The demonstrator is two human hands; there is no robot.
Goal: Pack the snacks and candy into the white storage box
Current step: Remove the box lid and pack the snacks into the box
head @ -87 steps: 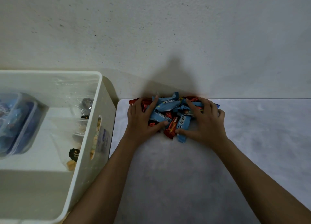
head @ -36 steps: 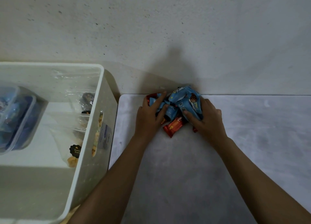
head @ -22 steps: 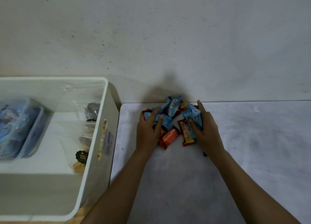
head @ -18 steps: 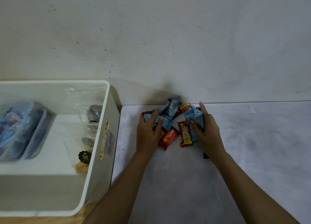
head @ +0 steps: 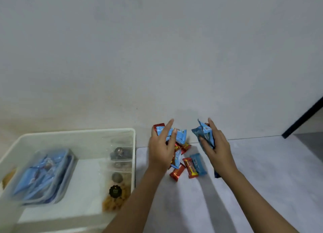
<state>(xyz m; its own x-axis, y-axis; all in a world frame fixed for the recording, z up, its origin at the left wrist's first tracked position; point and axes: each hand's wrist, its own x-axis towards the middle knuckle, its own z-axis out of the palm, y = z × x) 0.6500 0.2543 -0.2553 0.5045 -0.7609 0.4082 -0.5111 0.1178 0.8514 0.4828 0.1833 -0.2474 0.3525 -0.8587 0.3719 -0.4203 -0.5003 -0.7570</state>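
My left hand point(head: 161, 150) is raised above the grey mat and grips several blue and red candy packets point(head: 180, 136). My right hand point(head: 215, 145) is lifted beside it, closed on a bunch of blue candy packets point(head: 204, 135). Between and below the hands, loose candy point(head: 190, 165) in red and blue wrappers lies on the mat, some packets hanging or falling from my left hand. The white storage box point(head: 134, 140) stands to the left, open on top.
Inside the box a clear lidded tub of blue packets point(head: 42, 171) lies at the left and clear bags of round sweets and cookies point(head: 118, 176) lean on the right wall. A pale wall rises behind. A dark frame point(head: 304, 119) crosses the far right.
Both hands have lifted off the mat with candy and moved apart. A few packets dropped back onto the mat. The camera view has tilted up and the box now sits lower.
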